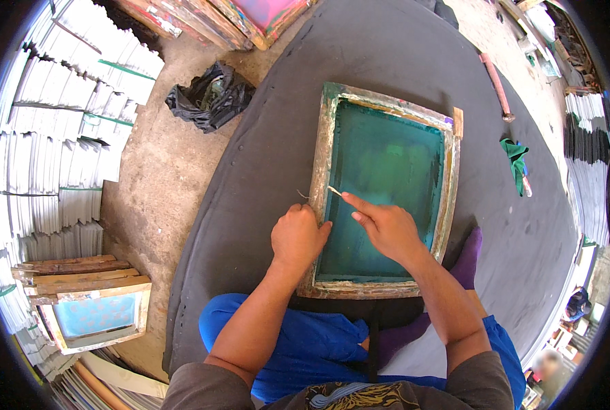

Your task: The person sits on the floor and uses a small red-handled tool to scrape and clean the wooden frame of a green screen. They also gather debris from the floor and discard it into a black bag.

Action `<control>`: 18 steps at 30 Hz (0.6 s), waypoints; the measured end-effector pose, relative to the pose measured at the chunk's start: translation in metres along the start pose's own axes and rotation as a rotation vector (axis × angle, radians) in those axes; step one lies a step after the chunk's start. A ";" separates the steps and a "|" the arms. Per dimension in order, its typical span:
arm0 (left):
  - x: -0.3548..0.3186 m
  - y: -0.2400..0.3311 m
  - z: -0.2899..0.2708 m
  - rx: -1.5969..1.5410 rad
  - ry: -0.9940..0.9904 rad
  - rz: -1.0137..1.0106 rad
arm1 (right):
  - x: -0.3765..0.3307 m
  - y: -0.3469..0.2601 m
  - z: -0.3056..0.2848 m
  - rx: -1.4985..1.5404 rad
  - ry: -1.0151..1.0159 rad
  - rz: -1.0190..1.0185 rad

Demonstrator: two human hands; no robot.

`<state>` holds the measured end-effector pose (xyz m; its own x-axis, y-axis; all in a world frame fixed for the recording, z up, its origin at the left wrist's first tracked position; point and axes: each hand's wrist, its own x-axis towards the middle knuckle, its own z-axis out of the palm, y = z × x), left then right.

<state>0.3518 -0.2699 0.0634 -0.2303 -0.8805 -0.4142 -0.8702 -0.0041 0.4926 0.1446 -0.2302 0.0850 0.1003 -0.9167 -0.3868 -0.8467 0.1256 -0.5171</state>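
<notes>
A wooden screen-printing frame (323, 130) with green mesh (387, 157) lies on the dark padded surface in front of my crossed legs. My left hand (298, 236) is closed on the frame's left rail, its thumb over the inner edge. Between the thumb and fingers of my right hand (390, 229) is a small pale stick (334, 191), its tip at the inner edge of that rail. I cannot make out exactly what the stick is. A thin thread-like strand (303, 195) pokes out by the left rail, just above my left hand.
A hammer (498, 89) and a green cloth with pens (515, 164) lie to the right on the dark padding (271, 130). A black plastic bag (213, 96) sits on the floor to the left. Stacked paper (79, 150) and more frames (100, 314) stand farther left.
</notes>
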 end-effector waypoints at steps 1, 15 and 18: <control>0.000 0.001 -0.001 -0.004 0.001 0.000 | 0.002 0.000 0.001 -0.009 0.009 -0.012; 0.001 -0.003 0.009 0.028 0.066 0.032 | 0.008 -0.035 -0.021 -0.338 -0.061 0.005; 0.003 -0.002 0.013 0.012 0.067 0.054 | 0.008 -0.038 -0.019 -0.449 -0.054 -0.031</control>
<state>0.3472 -0.2658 0.0510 -0.2479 -0.9091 -0.3349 -0.8627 0.0499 0.5032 0.1675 -0.2492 0.1165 0.1463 -0.8946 -0.4222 -0.9844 -0.0894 -0.1517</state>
